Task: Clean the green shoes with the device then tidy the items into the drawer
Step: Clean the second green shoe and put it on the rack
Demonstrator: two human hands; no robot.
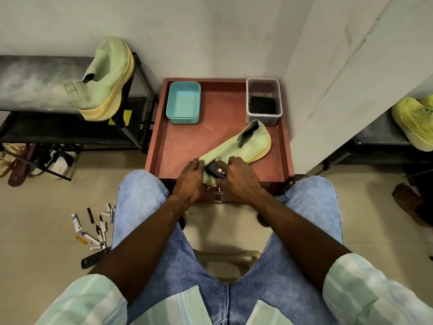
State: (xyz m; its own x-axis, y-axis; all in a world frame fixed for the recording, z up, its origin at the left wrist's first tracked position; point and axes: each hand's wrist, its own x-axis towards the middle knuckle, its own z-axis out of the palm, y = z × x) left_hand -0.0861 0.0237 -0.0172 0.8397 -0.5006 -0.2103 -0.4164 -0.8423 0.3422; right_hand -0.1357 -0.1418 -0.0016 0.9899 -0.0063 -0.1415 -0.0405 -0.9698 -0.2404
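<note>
I press my left hand [191,175] flat on the pale green knit shoe [236,147] on the red surface [218,127], my right hand [239,174] clamped around the small black device [216,171] at its toe.

The person is wearing a short-sleeved shirt with pale green, white and light blue stripes, its sleeves [365,299] ending above the elbows, leaving both forearms bare. Light blue denim jeans [187,261] are covering both legs.
</note>
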